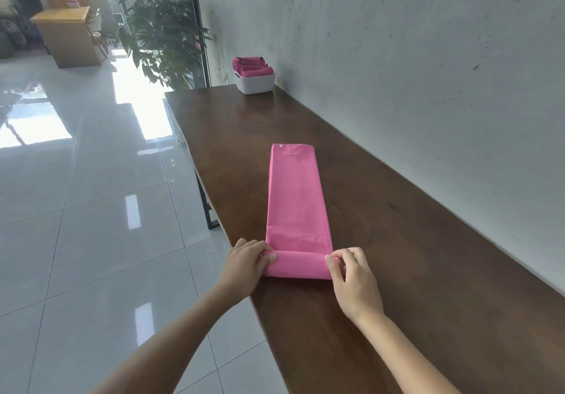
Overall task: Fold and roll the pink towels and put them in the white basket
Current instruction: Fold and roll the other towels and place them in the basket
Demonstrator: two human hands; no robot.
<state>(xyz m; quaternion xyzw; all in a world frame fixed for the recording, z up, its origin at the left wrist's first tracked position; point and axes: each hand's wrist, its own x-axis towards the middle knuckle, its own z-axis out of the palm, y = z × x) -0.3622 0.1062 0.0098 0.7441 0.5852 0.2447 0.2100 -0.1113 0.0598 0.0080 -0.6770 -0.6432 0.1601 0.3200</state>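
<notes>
Pink towel [295, 198] lengthwise toward basket [255, 83]

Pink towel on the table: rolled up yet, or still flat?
Partly rolled. The pink towel lies folded in a long strip; only its near end is rolled, gripped by left hand and right hand.

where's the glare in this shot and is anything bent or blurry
Head view: strong window glare bounces off the glossy floor tiles at left, washing them white; the wide lens bows the table edge and the wall; the pink towel and both hands, left hand and right hand, look sharp; the white basket is softer, and the backlit plant reads dark.
</notes>
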